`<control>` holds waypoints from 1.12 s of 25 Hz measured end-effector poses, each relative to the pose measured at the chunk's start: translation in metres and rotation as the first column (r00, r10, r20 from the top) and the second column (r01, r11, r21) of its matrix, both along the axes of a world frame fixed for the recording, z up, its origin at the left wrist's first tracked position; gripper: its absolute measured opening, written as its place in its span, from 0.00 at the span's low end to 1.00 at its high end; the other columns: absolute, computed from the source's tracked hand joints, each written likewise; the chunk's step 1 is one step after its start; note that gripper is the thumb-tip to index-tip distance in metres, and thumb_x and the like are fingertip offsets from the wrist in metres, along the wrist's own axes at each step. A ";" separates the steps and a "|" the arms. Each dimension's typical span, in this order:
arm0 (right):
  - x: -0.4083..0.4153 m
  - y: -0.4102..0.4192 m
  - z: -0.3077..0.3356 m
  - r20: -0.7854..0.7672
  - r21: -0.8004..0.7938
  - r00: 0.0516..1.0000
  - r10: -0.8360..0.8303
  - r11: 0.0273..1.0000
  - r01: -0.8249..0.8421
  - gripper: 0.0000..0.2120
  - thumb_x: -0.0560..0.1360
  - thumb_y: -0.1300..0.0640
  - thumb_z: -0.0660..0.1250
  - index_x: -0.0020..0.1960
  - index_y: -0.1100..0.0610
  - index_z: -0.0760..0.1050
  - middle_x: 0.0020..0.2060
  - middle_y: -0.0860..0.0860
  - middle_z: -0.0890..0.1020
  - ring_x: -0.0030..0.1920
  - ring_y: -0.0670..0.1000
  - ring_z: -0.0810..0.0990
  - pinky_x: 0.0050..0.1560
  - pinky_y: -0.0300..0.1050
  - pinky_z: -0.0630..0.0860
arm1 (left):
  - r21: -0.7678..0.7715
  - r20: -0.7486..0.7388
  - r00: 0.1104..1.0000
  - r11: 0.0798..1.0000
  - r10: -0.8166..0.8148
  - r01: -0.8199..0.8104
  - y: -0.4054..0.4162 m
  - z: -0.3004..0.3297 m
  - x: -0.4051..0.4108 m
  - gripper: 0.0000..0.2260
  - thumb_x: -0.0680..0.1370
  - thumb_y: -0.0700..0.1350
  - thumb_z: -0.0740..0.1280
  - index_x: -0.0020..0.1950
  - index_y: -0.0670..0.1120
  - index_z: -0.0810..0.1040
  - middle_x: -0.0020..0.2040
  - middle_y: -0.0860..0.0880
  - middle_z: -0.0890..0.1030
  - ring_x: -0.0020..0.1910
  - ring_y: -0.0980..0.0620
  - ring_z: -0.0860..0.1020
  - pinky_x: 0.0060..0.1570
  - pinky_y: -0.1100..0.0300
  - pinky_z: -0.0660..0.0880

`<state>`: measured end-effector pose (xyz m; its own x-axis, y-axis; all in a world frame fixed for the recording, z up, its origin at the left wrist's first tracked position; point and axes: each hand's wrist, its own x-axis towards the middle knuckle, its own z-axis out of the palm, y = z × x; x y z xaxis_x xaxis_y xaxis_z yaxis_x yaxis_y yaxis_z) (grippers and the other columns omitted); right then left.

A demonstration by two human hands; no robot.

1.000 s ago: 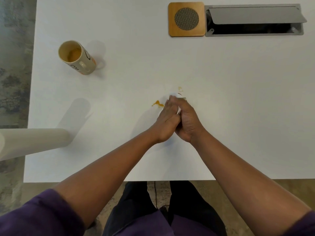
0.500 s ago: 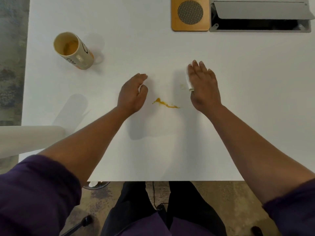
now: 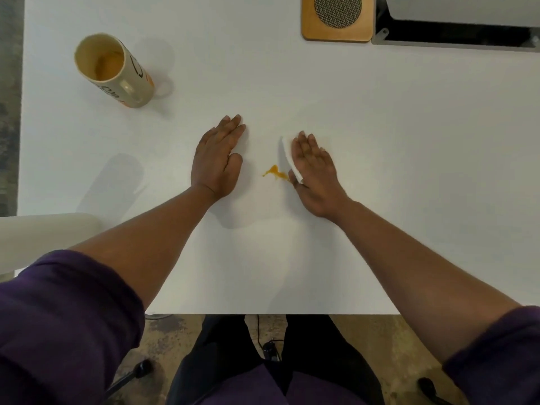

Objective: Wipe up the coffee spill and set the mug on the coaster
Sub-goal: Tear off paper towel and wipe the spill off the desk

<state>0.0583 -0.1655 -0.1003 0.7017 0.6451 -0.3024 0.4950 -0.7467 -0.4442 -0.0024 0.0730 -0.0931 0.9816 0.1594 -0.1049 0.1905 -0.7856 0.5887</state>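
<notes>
A small amber coffee spill [image 3: 276, 173] lies on the white table [image 3: 409, 171] between my hands. My right hand [image 3: 314, 171] presses flat on a white paper napkin [image 3: 289, 159], whose left edge touches the spill's right end. To the left of the spill, my left hand [image 3: 217, 159] rests flat on the table, fingers together, holding nothing. The cream mug [image 3: 115, 71] lies on its side at the far left, mouth toward me, with a little coffee inside. The square wooden coaster [image 3: 337, 17] with a mesh centre sits at the far edge.
A grey cable hatch [image 3: 455, 30] with a raised lid is set into the table right of the coaster. A pale chair arm [image 3: 43, 235] juts in at the left edge. My legs and the floor show below the table's near edge.
The hands, clasped over the napkin one second ago, have parted. The left hand has flattened onto the table; the right hand with the napkin has come down and left to the spill's edge.
</notes>
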 end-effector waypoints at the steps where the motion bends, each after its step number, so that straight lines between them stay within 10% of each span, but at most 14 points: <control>1: -0.009 0.007 0.000 0.000 0.003 1.000 0.009 1.000 -0.009 0.30 0.84 0.51 0.53 0.81 0.59 0.47 0.82 0.57 0.49 0.81 0.55 0.44 0.78 0.50 0.43 | -0.010 0.010 1.000 1.000 0.004 -0.004 0.000 0.000 0.000 0.28 0.74 0.39 0.56 0.75 0.41 0.71 0.78 0.43 0.68 0.79 0.44 0.63 0.77 0.45 0.58; 17: -0.018 -0.003 0.019 -0.118 0.114 0.900 0.420 0.906 -0.408 0.24 0.85 0.54 0.53 0.81 0.51 0.55 0.81 0.46 0.53 0.81 0.47 0.44 0.78 0.44 0.42 | -0.028 0.044 0.998 0.999 0.036 -0.035 -0.001 -0.004 -0.001 0.28 0.75 0.38 0.54 0.74 0.40 0.72 0.77 0.43 0.69 0.79 0.44 0.64 0.78 0.48 0.58; 20: -0.026 -0.011 0.029 -0.352 0.237 0.885 0.306 0.944 -0.232 0.20 0.85 0.57 0.55 0.77 0.54 0.65 0.77 0.45 0.63 0.78 0.43 0.54 0.76 0.35 0.47 | -0.018 0.030 0.999 0.999 0.034 -0.034 -0.001 -0.005 0.000 0.28 0.74 0.38 0.53 0.75 0.41 0.72 0.78 0.44 0.68 0.79 0.45 0.63 0.78 0.48 0.57; 22: -0.030 -0.018 0.039 -0.616 0.290 0.788 0.010 0.933 0.215 0.16 0.85 0.54 0.58 0.70 0.56 0.75 0.68 0.46 0.75 0.71 0.43 0.68 0.71 0.33 0.60 | 0.001 0.024 1.000 1.000 0.020 -0.021 -0.002 -0.005 0.000 0.29 0.74 0.39 0.53 0.75 0.41 0.71 0.78 0.44 0.68 0.80 0.46 0.62 0.78 0.49 0.57; 25: -0.021 -0.024 0.048 -0.865 0.143 0.325 -0.383 0.432 0.890 0.12 0.81 0.51 0.66 0.60 0.58 0.77 0.58 0.54 0.83 0.62 0.56 0.80 0.65 0.54 0.76 | 0.030 0.014 1.000 1.000 -0.001 0.001 -0.001 -0.006 0.000 0.29 0.75 0.39 0.53 0.76 0.41 0.70 0.79 0.44 0.67 0.80 0.46 0.61 0.78 0.50 0.56; 28: 0.001 -0.032 0.052 -0.953 0.116 0.148 -0.264 0.133 0.984 0.08 0.81 0.58 0.65 0.58 0.53 0.80 0.56 0.53 0.85 0.56 0.55 0.84 0.56 0.62 0.81 | 0.056 0.011 1.000 0.998 -0.011 0.011 -0.001 -0.006 0.000 0.29 0.75 0.40 0.52 0.77 0.41 0.69 0.79 0.44 0.66 0.80 0.46 0.61 0.79 0.50 0.55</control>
